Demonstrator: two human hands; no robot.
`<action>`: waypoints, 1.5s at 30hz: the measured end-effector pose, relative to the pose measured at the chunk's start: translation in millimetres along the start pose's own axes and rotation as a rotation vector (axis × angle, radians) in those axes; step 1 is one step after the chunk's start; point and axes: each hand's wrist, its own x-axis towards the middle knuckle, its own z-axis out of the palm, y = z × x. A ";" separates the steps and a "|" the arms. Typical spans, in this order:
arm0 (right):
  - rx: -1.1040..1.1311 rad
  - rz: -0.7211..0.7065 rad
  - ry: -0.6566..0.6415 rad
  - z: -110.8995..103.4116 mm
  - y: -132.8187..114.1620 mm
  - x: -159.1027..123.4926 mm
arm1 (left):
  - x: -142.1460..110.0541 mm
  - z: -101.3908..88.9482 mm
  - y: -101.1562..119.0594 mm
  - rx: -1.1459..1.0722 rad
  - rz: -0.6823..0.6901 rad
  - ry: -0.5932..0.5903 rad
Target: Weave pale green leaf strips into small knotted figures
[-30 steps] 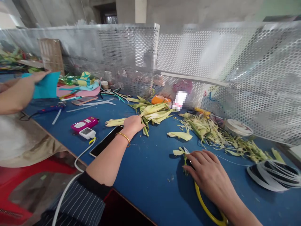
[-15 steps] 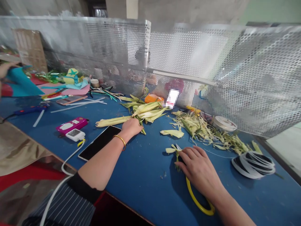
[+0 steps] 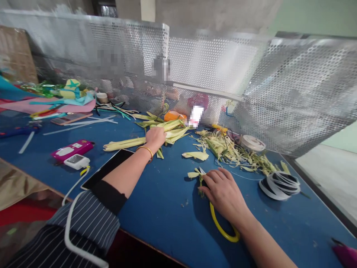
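Corn husks (image 3: 177,134) lie in a loose bundle on the blue tabletop (image 3: 167,201), in front of the perforated metal screen (image 3: 206,63). Containers: a small white tub-shaped item (image 3: 102,98) stands near the screen, left of the bundle; its contents cannot be determined. An orange item (image 3: 175,116) sits directly behind the bundle; whether it is a container cannot be determined.

Appearance: the bundle is pale yellow-green, with long, pointed, overlapping leaves and darker green edges. One thick pale length extends leftward from it. A separate pale husk piece (image 3: 195,155) lies flat to the right, near a pile of shredded husk (image 3: 223,147).

Left hand (image 3: 155,137): placed on the bundle, fingers curled downward and in contact with the leaves; the closure of the fingertips is hidden. Right hand (image 3: 224,190): fingers bent and closed around scissors (image 3: 214,219); the blade tip projects beyond the fingers, and the yellow handle loop shows below the palm. A small husk scrap (image 3: 193,174) with green shreds is located at the blade tip.
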 end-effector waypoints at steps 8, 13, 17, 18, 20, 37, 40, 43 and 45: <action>-0.013 0.027 -0.029 -3.2 -1.1 2.8 | 5.6 14.5 1.9 -0.061 -0.114 -0.032; -0.018 0.038 -0.041 -3.2 -1.3 2.9 | -0.3 15.5 2.5 -0.152 -0.122 0.033; -0.011 0.043 -0.053 -3.3 -1.2 1.7 | -3.1 14.2 1.7 -0.255 -0.172 0.045; -0.009 0.042 -0.052 -3.2 -1.1 1.4 | -3.5 13.9 1.3 -0.273 -0.183 0.041; -0.008 0.035 -0.044 -2.8 -0.7 0.9 | -4.4 13.4 0.8 -0.295 -0.200 0.033; -0.008 0.020 -0.036 0.5 2.0 0.6 | -53.1 -7.4 11.9 -0.273 0.011 -0.085; 0.033 0.030 -0.034 1.2 3.3 -0.4 | -52.3 2.5 5.7 -0.250 -0.042 0.044; 0.099 0.047 -0.016 1.6 4.2 -0.8 | -47.5 15.9 -0.7 -0.205 -0.055 -0.010; 0.136 0.058 0.011 2.3 4.4 -0.6 | -44.8 23.0 -3.3 -0.188 -0.041 -0.045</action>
